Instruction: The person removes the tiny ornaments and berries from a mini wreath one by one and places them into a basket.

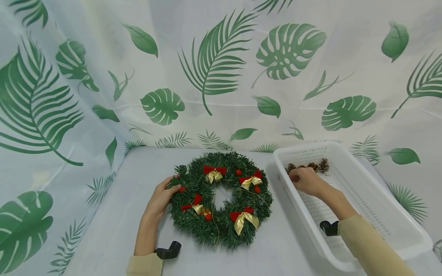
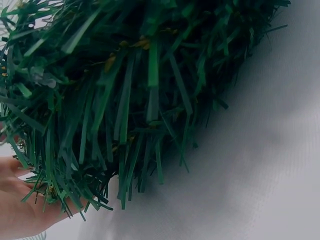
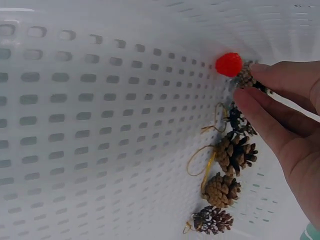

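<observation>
A green wreath (image 1: 221, 237) with red-and-gold bows and red berries lies on the white-covered table. My left hand (image 1: 160, 197) grips its left edge, the thumb near a red berry. In the left wrist view, the wreath's needles (image 2: 125, 90) partly hide that hand (image 2: 25, 205). My right hand (image 1: 309, 181) reaches into the far left part of a white plastic basket (image 1: 397, 214). There its thumb and fingers pinch a small pine cone (image 3: 245, 77), beside a red ball (image 3: 229, 64). Several more pine cones (image 3: 222, 190) with gold loops lie in a row along the basket's end.
The basket stands on the right side of the table, its raised rim (image 1: 293, 203) between the right hand and the wreath. Behind the table hangs a white curtain (image 1: 235, 126) with green leaf prints.
</observation>
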`<state>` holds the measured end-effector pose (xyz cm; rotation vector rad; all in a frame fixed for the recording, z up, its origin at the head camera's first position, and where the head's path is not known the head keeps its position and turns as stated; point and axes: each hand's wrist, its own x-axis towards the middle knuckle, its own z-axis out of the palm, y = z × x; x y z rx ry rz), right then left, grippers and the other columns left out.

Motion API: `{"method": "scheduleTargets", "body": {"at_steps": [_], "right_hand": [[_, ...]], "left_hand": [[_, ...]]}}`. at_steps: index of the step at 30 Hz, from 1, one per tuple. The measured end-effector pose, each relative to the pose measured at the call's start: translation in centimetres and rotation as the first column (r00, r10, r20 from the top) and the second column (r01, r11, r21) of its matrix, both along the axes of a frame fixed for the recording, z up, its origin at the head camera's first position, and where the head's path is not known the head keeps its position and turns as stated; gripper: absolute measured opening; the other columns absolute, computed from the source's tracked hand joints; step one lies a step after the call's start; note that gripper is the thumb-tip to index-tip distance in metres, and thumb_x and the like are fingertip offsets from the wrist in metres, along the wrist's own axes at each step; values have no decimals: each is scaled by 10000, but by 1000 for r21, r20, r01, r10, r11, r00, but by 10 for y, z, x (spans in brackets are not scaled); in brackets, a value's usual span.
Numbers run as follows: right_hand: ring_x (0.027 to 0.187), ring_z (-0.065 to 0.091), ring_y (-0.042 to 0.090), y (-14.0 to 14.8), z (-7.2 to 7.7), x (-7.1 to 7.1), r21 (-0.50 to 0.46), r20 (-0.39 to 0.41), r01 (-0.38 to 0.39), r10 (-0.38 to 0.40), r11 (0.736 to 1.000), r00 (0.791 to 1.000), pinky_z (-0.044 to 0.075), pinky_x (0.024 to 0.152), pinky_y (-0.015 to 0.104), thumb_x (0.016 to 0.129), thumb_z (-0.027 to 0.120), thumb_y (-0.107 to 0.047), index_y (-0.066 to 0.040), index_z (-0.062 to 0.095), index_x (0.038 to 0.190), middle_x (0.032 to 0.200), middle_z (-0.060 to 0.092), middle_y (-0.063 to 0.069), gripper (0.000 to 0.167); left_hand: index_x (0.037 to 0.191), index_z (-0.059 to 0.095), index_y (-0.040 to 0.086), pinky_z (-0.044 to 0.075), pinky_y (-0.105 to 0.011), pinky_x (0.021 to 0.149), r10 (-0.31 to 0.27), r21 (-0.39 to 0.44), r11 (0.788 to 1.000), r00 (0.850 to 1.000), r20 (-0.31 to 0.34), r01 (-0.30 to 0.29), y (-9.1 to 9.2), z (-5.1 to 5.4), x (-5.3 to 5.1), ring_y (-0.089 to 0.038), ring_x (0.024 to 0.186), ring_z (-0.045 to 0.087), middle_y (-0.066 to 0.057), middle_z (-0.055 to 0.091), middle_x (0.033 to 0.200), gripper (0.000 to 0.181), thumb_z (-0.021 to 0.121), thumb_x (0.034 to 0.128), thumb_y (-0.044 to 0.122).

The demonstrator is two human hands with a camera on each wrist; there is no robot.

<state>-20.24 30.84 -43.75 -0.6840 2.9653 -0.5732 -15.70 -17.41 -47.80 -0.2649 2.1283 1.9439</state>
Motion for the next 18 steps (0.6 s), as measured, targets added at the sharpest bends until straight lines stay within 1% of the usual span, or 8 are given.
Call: {"method": "scheduleTargets", "body": {"at_steps": [3, 6, 9, 12, 16, 18], "right_hand": [[731, 687, 231, 0, 5, 2, 8, -42, -11, 11, 1000, 999, 578, 656, 401, 868, 736, 9, -19, 763, 900, 804, 730, 75, 50], [737, 696, 237, 0, 9, 4, 5, -55, -22, 22, 1000, 998, 583, 660, 402, 877, 734, 11, -10, 764, 913, 811, 738, 80, 52], [746, 706, 237, 1, 11, 6, -6, -52, -24, 24, 1000, 998, 588, 662, 393, 882, 738, 7, -10, 766, 929, 823, 747, 80, 57], [756, 717, 243, 1, 14, 10, -19, -57, -27, 26, 999, 998, 594, 669, 385, 882, 741, 11, -8, 767, 936, 831, 753, 78, 63], [789, 732, 260, 0, 24, 15, -35, -80, -11, 8, 999, 997, 607, 695, 393, 889, 742, 13, -15, 776, 946, 860, 765, 80, 71], [810, 742, 272, -2, 30, 18, -59, -80, -4, -1, 998, 997, 616, 713, 406, 902, 739, 5, -21, 781, 958, 882, 772, 86, 74]], "left_hand": [[1642, 233, 55, 250, -654, 1213, -1, 0, 1000, 1000, 12, 1, 1, 1, 0, -484, 1547, 137, -274, 95, 1688, 707, 578, 1041, 195], [1645, 227, 64, 227, -656, 1220, 4, -7, 1000, 1000, 24, -4, 0, 2, 0, -477, 1562, 91, -253, 66, 1703, 712, 579, 1042, 205], [1635, 271, 78, 206, -663, 1224, 6, -8, 1000, 1000, 25, -6, 1, 2, 0, -467, 1569, 68, -233, 59, 1711, 679, 579, 1044, 208], [1628, 291, 78, 206, -668, 1221, 5, -4, 1000, 1000, 18, -5, 2, 2, 0, -470, 1566, 79, -233, 62, 1711, 661, 576, 1045, 201], [1626, 297, 90, 232, -646, 1224, 7, 5, 1000, 1000, 20, -7, 2, 3, 0, -453, 1564, 119, -226, 82, 1709, 649, 571, 1049, 204], [1623, 307, 95, 241, -645, 1221, 8, -1, 1000, 1000, 22, -8, 1, 3, 1, -453, 1560, 134, -228, 93, 1707, 641, 571, 1050, 206]]}}
